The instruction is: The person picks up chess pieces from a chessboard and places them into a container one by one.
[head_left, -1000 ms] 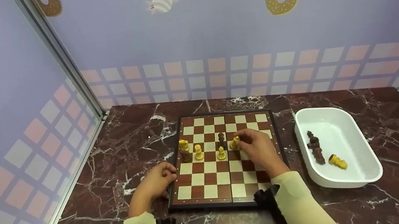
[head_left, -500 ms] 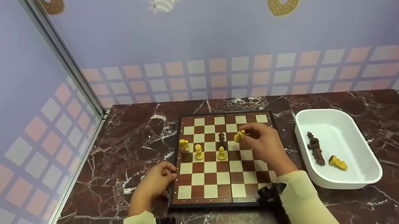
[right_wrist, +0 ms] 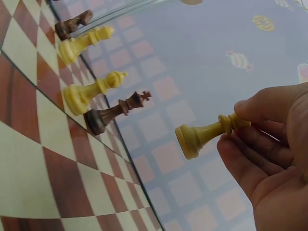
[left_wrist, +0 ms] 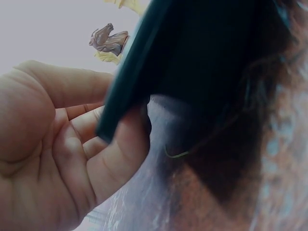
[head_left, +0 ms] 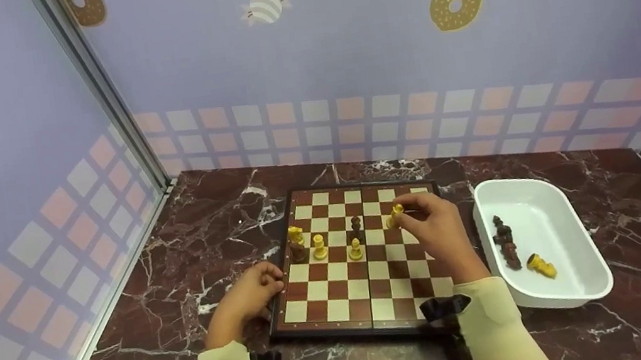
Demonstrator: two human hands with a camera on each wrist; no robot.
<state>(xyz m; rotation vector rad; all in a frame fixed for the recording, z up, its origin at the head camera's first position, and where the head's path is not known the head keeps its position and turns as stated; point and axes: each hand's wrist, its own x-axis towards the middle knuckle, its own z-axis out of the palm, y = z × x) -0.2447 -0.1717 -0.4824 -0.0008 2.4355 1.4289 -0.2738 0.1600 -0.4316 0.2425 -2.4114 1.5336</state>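
Observation:
My right hand (head_left: 439, 229) pinches a yellow chess piece (right_wrist: 204, 134) by its top, which the fingers hide. In the right wrist view its base hangs clear of the chessboard (head_left: 330, 289). My left hand (head_left: 251, 289) grips the board's left edge, thumb above and fingers below in the left wrist view. Mid-board stand a dark king (right_wrist: 118, 113) and a yellow bishop (right_wrist: 91, 91). Farther left are a yellow piece with a flared top (head_left: 319, 247), a brown knight (left_wrist: 108, 38) and a yellow knight (head_left: 295, 234).
A white plastic tray (head_left: 581, 243) stands right of the board, with several dark pieces (head_left: 507, 244) and a yellow piece (head_left: 541, 266) lying in it. Patterned walls (head_left: 338, 44) enclose the dark marbled tabletop (head_left: 206, 222) at the back and sides.
My right hand has lifted the yellow piece off its square and carried it to the right and slightly away from me. The left hand stays at the board's edge.

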